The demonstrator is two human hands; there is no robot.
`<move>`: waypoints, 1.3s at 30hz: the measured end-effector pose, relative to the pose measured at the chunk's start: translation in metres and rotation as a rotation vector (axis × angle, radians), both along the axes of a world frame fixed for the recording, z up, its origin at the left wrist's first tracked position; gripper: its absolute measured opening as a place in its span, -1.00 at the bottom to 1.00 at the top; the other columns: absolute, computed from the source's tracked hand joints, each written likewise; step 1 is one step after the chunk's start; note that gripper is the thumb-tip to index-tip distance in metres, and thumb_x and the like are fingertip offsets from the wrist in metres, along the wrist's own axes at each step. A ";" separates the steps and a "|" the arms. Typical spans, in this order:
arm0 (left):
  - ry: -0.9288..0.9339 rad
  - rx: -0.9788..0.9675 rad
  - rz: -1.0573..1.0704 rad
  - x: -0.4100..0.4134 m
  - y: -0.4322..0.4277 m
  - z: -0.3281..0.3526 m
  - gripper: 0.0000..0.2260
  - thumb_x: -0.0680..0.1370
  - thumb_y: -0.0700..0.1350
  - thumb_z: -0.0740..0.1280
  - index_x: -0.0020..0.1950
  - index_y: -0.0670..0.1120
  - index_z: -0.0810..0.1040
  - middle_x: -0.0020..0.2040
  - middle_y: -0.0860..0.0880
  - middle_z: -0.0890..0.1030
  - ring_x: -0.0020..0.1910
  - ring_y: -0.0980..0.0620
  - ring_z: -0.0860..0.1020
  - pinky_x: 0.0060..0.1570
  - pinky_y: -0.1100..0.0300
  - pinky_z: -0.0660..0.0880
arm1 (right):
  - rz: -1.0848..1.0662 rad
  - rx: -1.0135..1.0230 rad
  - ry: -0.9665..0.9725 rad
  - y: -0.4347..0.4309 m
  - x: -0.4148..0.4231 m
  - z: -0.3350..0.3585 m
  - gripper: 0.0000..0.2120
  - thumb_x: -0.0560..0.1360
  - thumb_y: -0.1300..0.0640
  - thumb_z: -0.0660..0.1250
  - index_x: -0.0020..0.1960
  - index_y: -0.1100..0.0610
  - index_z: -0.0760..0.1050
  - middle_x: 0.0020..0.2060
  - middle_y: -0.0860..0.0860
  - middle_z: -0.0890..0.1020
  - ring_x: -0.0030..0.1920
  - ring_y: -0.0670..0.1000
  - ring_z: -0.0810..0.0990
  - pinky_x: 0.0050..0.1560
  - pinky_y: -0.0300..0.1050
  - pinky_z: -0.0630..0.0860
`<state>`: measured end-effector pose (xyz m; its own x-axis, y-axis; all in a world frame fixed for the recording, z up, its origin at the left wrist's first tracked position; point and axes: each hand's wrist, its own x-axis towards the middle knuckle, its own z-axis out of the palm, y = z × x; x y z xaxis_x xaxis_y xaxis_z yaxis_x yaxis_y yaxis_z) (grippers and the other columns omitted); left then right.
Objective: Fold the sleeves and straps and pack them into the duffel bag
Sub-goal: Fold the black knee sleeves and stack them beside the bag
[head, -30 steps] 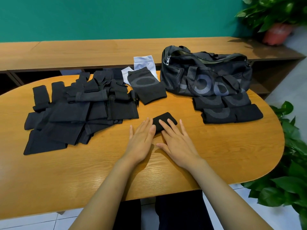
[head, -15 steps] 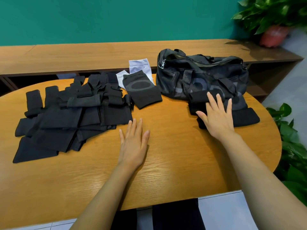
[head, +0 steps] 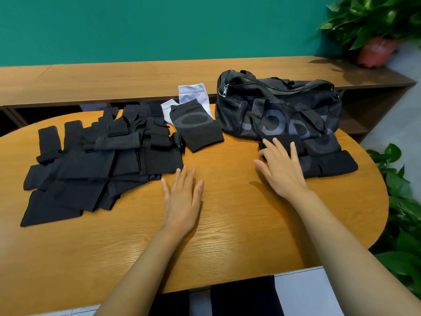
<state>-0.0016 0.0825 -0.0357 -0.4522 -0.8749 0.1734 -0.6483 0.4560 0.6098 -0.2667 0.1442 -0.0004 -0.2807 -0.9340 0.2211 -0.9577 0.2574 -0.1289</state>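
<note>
Right hand [head: 282, 169] moved from mid-table onto the folded sleeves [head: 330, 164]. One table [head: 227, 236]; one duffel bag [head: 278, 106] far right, folded sleeves touching its front; one loose black heap [head: 91, 165] left. Both hands flat, fingers straight, gripping nothing; left hand [head: 182, 201] on bare table.

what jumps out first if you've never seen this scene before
The sprawl of black sleeves and straps covering the left of the wooden table catches the eye first. At the far right sits a black duffel bag with a small stack of folded pieces in front of it, the right hand resting flat on them. The left hand lies flat on the wood in the middle.
</note>
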 end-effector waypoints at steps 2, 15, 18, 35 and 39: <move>-0.067 -0.040 0.010 0.004 -0.005 0.000 -0.26 0.52 0.33 -0.27 0.57 0.00 0.21 0.59 -0.02 0.15 0.58 0.08 -0.03 0.50 -0.04 -0.35 | 0.064 0.013 0.027 -0.008 0.013 -0.002 -0.50 0.62 -0.23 -0.06 0.36 0.01 0.42 0.54 -0.02 0.23 0.58 -0.01 -0.01 0.51 0.14 -0.26; -0.193 -0.007 0.069 0.008 -0.013 -0.001 -0.38 0.60 0.22 -0.22 0.56 0.00 0.22 0.60 0.01 0.10 0.58 0.11 -0.10 0.52 -0.07 -0.29 | 0.188 0.225 -0.092 -0.108 0.083 -0.013 -0.37 0.65 -0.21 -0.05 0.61 0.05 -0.09 0.60 -0.01 0.01 0.58 0.02 -0.11 0.54 0.14 -0.17; -0.194 -0.001 0.077 0.007 -0.014 -0.001 -0.42 0.63 0.19 -0.19 0.56 -0.01 0.23 0.60 0.01 0.10 0.57 0.12 -0.10 0.52 -0.06 -0.28 | 0.167 0.221 -0.104 -0.120 0.088 -0.018 -0.36 0.65 -0.21 -0.06 0.61 0.07 -0.10 0.59 0.01 0.05 0.58 0.03 -0.09 0.55 0.13 -0.16; -0.032 -0.016 0.094 0.014 -0.011 0.002 -0.57 0.69 0.08 -0.02 0.48 -0.04 0.36 0.51 -0.01 0.33 0.56 0.08 0.10 0.51 -0.06 -0.31 | 0.251 -0.067 0.031 0.014 0.110 -0.034 -0.45 0.62 -0.23 -0.11 0.31 -0.05 0.54 0.01 -0.15 0.52 0.08 -0.07 0.48 0.51 0.09 0.04; 0.003 -0.129 0.003 0.019 -0.003 0.002 -0.62 0.66 0.07 0.11 0.42 -0.01 0.45 0.44 0.02 0.43 0.51 0.10 0.23 0.51 -0.01 -0.33 | 0.312 -0.046 -0.078 0.038 0.109 -0.030 -0.45 0.61 -0.23 -0.12 0.33 -0.08 0.52 0.04 -0.18 0.51 0.12 -0.13 0.45 0.52 0.02 0.08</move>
<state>0.0175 0.0793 -0.0339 -0.4487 -0.8466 0.2862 -0.6482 0.5288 0.5479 -0.1576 0.1820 -0.0307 -0.0005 -0.9671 0.2543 -0.9761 -0.0548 -0.2101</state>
